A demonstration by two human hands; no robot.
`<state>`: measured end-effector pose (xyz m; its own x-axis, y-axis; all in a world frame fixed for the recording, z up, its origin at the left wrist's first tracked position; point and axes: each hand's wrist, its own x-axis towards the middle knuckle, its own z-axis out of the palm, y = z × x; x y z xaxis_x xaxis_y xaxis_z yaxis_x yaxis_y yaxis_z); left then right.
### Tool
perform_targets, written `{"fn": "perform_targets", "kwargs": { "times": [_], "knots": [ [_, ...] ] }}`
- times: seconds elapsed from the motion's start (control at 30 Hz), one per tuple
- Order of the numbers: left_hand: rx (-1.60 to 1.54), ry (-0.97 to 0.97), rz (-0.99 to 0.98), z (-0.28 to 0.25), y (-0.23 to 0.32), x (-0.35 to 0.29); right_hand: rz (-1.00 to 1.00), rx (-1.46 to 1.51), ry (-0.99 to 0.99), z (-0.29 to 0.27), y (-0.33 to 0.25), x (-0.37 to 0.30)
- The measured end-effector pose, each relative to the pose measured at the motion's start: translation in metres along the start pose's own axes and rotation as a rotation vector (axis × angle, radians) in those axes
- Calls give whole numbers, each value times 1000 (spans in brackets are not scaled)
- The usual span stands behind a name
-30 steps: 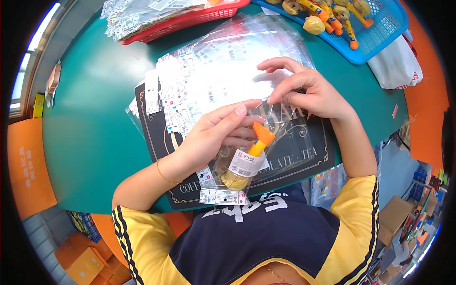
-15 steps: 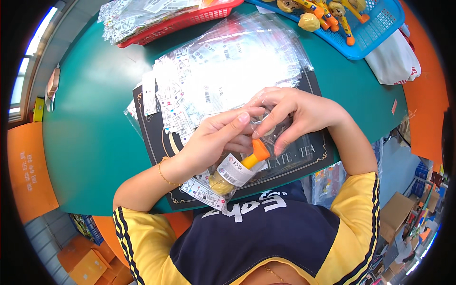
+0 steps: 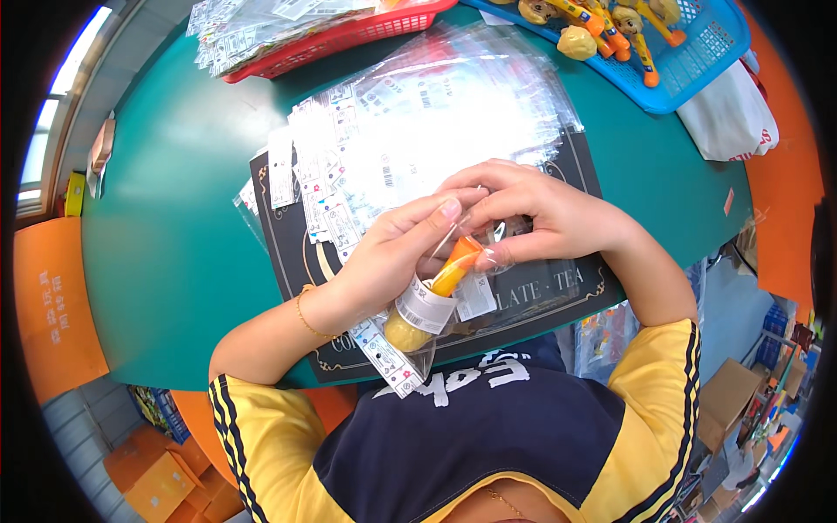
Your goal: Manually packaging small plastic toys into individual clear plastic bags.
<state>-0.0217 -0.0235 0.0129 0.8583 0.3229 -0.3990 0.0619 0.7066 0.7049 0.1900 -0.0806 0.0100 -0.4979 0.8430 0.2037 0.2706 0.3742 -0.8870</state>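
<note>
A small toy figure (image 3: 454, 272) with a yellow head and an orange end sits head-down in a clear plastic bag (image 3: 425, 359). The bag has a white printed strip low on it, and a white label (image 3: 425, 309) wraps the figure's middle. My left hand (image 3: 397, 242) is closed on the bag's left side, its thumb near the opening. With thumb and fingers, my right hand (image 3: 545, 209) pinches the bag's edge beside the orange end. The fingertips of both hands nearly meet there; some left fingers are hidden behind the bag.
Beneath my hands lies a black printed board (image 3: 288, 261) on the green table (image 3: 174, 218). Flat clear bags (image 3: 453, 131) are fanned over it. At the back stand a red basket (image 3: 349, 37) of packaged items and a blue basket (image 3: 697, 83) of similar figures, with a white bag (image 3: 728, 118) beside it.
My right hand has come in toward the left and its thumb now meets the orange end. The bagged figure stands slightly more upright, and the view has shifted a little.
</note>
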Motion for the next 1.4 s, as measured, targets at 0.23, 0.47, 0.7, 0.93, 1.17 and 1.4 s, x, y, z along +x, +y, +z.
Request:
{"fn": "perform_targets", "kwargs": {
  "times": [0.23,0.47,0.7,0.93,1.17,1.4],
  "knots": [
    [21,90,55,3,-9,1,79,-38,41,3,-4,0],
    [182,122,18,0,-6,-2,41,35,34,2,1,-3],
    [202,170,87,2,2,-2,172,24,224,5,-1,-2],
    [122,227,214,-1,10,-5,275,375,234,-12,-8,-3],
    [94,273,310,-3,2,-1,422,594,366,-4,-7,-3],
    [81,261,297,-4,0,-1,389,602,445,-6,-10,-1]
  ]
}}
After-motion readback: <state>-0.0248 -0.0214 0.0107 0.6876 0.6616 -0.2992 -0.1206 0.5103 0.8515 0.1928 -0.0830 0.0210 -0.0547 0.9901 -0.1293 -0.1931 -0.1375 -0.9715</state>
